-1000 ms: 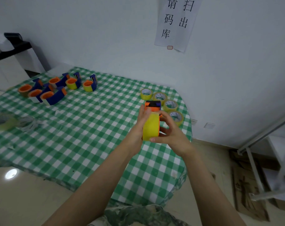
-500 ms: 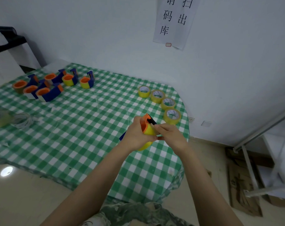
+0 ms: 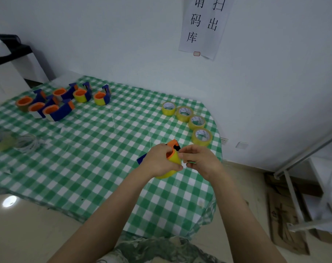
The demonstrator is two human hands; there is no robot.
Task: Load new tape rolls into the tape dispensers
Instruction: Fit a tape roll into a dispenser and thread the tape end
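A person's left hand (image 3: 158, 161) wraps round a tape dispenser (image 3: 172, 144) held just above the near right part of a counter (image 3: 96, 149) covered in green-and-white check cloth, right of the frame's centre. The fingers curl over the dispenser's orange top, and its blue tail juts out to the left behind the knuckles. A yellow tape roll (image 3: 174, 160) sits in the dispenser, its lower curve showing beneath the palm. The right hand (image 3: 200, 158) meets it from the right, fingers curled, thumb and fingertips pinching at the roll's outer face. Whether they have hold of a loose end of tape is too small to tell. Four spare yellow rolls (image 3: 184, 113) lie flat in a curved line just above the hands, near the counter's right edge, the nearest close to the right hand's knuckles. In the upper left of the frame a cluster of blue-and-orange dispensers (image 3: 62, 111) stands on the cloth, well apart from the hands. At the left edge lie a clear tape roll (image 3: 1, 142) and, beside it, a white coil (image 3: 27, 143). A paper notice (image 3: 203, 25) with black characters hangs on the pale wall at the top. Flattened cardboard (image 3: 286, 224) lies on the floor at lower right.
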